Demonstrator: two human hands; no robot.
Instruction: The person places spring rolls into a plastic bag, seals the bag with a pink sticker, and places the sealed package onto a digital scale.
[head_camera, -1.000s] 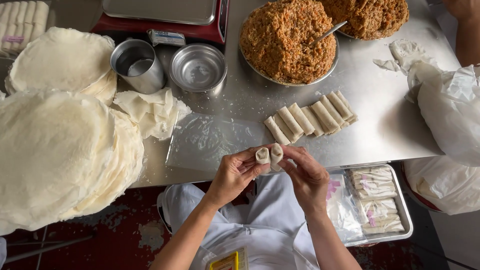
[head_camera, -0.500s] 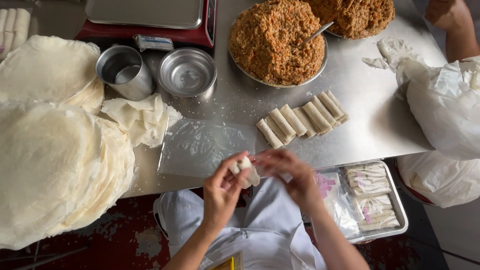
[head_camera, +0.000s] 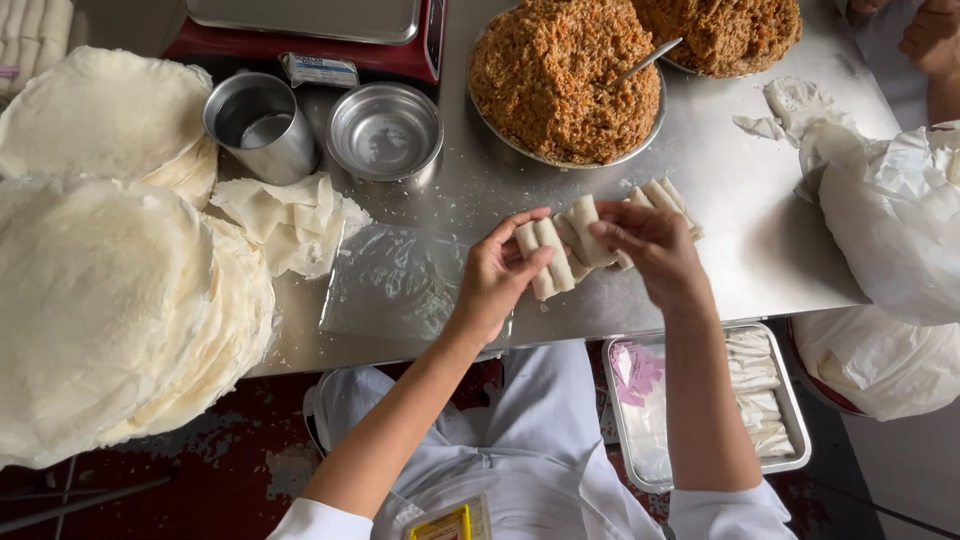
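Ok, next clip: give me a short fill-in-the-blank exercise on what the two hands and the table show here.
1. The left hand holds ____ spring rolls side by side.
2. The right hand reaches over the ____ of spring rolls on the table.
3. A spoon handle sticks out of the bowl of ____ filling.

Missing words: two; row; minced

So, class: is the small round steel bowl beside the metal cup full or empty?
Empty. The steel bowl stands upright and its bare shiny bottom shows. The metal cup beside it seems to hold some clear liquid.
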